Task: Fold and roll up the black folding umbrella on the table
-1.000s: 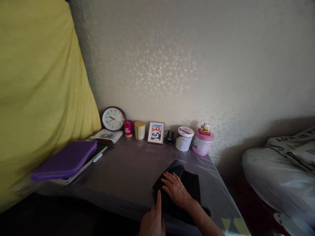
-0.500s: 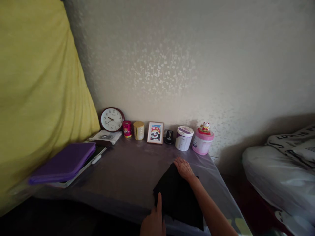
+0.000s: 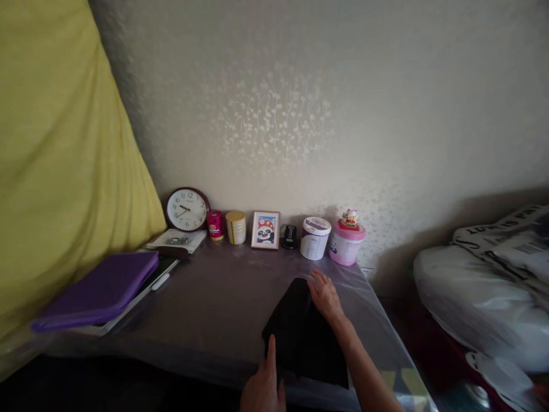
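Note:
A flat, folded black piece (image 3: 302,337), which looks like cloth, lies at the front right of the table. My right hand (image 3: 326,296) rests at its far right edge, fingers stretched out and partly over the tabletop. At the near left corner is my left hand (image 3: 263,382), its index finger extended against the edge of the black piece and its thumb apart. The other fingers of the left hand are hard to make out.
Along the wall stand a clock (image 3: 187,209), a pink can (image 3: 215,225), a yellow-lidded tin (image 3: 235,228), a panda picture frame (image 3: 265,230), a white tub (image 3: 315,238) and a pink tub (image 3: 346,245). A purple folder (image 3: 98,289) lies left. A plastic-covered bundle (image 3: 472,297) is right.
My right hand has slid slightly off the far corner of the black piece, its fingers now flatter and more spread. That corner is uncovered and looks smoother. The camera has shifted slightly.

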`<state>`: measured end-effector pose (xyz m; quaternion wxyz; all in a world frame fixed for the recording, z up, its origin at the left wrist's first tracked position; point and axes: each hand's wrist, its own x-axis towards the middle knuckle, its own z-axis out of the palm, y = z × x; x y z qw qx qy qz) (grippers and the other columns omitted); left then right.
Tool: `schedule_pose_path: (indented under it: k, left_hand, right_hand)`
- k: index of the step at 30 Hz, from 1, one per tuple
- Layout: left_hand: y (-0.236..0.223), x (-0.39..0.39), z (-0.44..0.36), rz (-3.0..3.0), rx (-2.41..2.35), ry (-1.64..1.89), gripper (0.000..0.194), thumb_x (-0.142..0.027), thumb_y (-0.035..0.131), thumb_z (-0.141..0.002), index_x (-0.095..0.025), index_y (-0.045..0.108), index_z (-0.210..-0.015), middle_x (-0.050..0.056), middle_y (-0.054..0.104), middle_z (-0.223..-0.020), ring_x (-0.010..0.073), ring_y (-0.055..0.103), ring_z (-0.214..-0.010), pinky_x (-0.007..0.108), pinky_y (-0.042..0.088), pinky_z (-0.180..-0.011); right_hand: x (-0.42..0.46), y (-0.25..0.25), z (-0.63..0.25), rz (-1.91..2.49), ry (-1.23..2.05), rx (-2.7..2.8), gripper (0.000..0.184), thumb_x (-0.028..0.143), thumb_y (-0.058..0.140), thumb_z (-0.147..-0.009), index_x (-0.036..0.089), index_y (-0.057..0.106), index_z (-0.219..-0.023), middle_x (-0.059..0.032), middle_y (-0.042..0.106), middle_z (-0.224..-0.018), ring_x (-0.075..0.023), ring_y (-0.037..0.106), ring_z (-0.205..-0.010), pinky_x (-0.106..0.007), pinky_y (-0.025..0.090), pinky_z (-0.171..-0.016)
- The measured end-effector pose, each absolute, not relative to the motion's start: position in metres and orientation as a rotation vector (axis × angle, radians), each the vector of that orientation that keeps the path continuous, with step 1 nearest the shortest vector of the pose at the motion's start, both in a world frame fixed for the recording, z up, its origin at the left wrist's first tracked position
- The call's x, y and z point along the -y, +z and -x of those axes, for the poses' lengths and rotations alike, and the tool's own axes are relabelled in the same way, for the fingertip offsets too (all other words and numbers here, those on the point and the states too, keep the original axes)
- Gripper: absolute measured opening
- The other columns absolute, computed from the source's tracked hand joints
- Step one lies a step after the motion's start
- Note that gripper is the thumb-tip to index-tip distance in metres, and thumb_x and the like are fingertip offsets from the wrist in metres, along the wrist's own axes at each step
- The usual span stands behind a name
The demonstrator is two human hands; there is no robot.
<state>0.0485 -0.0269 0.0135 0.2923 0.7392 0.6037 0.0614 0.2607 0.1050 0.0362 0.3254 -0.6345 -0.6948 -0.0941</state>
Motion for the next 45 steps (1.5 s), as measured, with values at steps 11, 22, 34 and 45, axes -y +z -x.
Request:
schedule_pose_path:
  k: [11, 22, 34, 45]
  left_hand:
    - [0.013, 0.021, -0.052, -1.918, -1.695, 0.233, 0.069, -0.021, 0.036, -0.085, -0.014, -0.007, -0.138, 0.011, 0.055, -0.117, 0.0161, 0.058, -0.094, 0.023, 0.038, -0.079]
    - [0.018, 0.021, -0.052, -1.928, -1.690, 0.184, 0.068, -0.021, 0.033, -0.085, -0.010, -0.008, -0.138, 0.013, 0.051, -0.122, 0.0172, 0.058, -0.095, 0.024, 0.040, -0.079]
    - [0.032, 0.022, -0.056, -1.943, -1.717, 0.119, 0.064, -0.023, 0.030, -0.086, -0.006, 0.000, -0.138, 0.018, 0.052, -0.118, 0.0184, 0.058, -0.096, 0.023, 0.040, -0.078]
    - [0.039, 0.021, -0.058, -1.919, -1.721, 0.047, 0.064, -0.017, 0.032, -0.084, -0.005, 0.000, -0.138, 0.019, 0.052, -0.119, 0.0190, 0.058, -0.096, 0.024, 0.040, -0.078]
  right_hand:
    - [-0.022, 0.017, -0.287, 1.923, 0.290, 1.272, 0.046, 0.052, 0.042, -0.073, 0.015, 0.057, -0.097, -0.0080, 0.065, -0.084, -0.0201, 0.062, -0.073, -0.031, 0.047, -0.068]
    - [-0.010, 0.018, -0.254, 1.704, 0.490, 1.208, 0.043, 0.046, 0.054, -0.068, 0.019, 0.060, -0.100, -0.0083, 0.068, -0.088, -0.0263, 0.062, -0.087, -0.035, 0.050, -0.072]
    - [-0.066, 0.042, -0.183, 1.562, 0.776, 1.269, 0.050, 0.034, 0.058, -0.066, 0.014, 0.053, -0.112, -0.0125, 0.062, -0.107, -0.0252, 0.056, -0.104, -0.034, 0.047, -0.083]
    - [-0.085, 0.027, -0.157, 1.802, 0.646, 1.558, 0.048, 0.026, 0.057, -0.069, 0.014, 0.050, -0.115, -0.0106, 0.063, -0.104, -0.0217, 0.058, -0.098, -0.030, 0.045, -0.081]
